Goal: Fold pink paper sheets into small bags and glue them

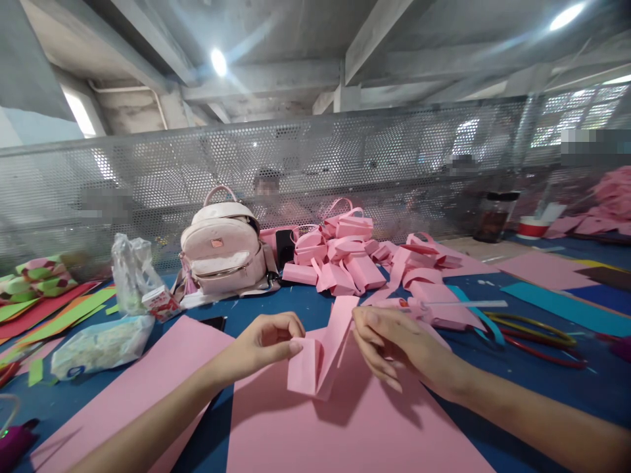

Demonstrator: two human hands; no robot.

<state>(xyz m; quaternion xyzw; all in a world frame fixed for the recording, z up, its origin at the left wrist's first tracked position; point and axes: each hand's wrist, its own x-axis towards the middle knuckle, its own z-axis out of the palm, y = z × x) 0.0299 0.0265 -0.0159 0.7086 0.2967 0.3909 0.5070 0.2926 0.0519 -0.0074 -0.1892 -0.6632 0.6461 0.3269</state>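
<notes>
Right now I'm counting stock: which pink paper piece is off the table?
The folded pink strip, pinched between left hand and right hand; others lie flat or piled.

We see a pink folded paper (320, 355) on pink sheets (345, 427); left of the pale pink backpack (224, 253), green-patterned fabric (34, 276).

The folded paper piece (320, 358) sits between both hands above a paper sheet (345, 427), backpack (224, 249) behind.

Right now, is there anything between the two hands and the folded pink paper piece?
No. The left hand pinches the folded pink paper piece directly, and the right hand touches its upper edge; nothing visible lies between.
</notes>
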